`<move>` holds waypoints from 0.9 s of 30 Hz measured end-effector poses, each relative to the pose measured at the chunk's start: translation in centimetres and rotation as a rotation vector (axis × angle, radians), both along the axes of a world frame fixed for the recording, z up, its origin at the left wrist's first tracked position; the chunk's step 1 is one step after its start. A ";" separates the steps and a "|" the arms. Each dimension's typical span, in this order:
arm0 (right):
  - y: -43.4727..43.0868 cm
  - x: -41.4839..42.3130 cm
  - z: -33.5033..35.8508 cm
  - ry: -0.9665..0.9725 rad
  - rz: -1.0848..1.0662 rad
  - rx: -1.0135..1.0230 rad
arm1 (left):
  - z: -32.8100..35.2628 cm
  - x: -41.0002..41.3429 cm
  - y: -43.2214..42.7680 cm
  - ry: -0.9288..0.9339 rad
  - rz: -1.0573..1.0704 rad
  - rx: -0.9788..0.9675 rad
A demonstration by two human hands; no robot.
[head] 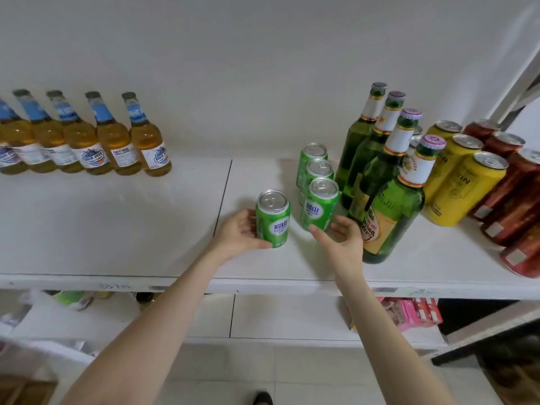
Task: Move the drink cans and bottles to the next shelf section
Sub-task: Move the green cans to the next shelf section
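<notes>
shelf [146,223] has open room left of seam [223,200], up to amber bottles [117,135]. left hand [238,230] wraps green can [274,220]; right hand [344,239] loosely spread beside next can [320,206].

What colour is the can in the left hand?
The can is green with a silver top, seen in the head view.

White shelf board [117,229], seam [223,197] near the middle. Left section: row of amber glass bottles [114,135] along back edge. Right section: lone green aluminium can [273,219] just right of seam, toward front edge; three green cans [317,173] filed front-to-back beside it; green glass bottles [377,159] further right, then yellow cans [464,182], red-brown cans [511,200] at right end.
</notes>
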State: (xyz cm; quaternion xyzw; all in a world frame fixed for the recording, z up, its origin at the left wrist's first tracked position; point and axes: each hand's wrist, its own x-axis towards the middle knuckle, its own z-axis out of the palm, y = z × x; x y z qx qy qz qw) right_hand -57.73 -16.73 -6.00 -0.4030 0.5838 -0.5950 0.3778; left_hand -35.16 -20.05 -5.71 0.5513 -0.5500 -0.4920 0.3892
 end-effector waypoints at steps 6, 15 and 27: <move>2.1 0.8 0.7 0.101 0.221 -0.041 | -0.1 -1.3 1.4 0.006 -0.040 -0.009; 4.6 -1.5 1.5 0.018 0.297 -0.078 | 0.1 -6.1 4.0 0.029 -0.152 0.004; 4.2 -3.9 1.1 0.002 0.261 -0.107 | 0.6 -9.4 3.4 -0.012 -0.158 -0.014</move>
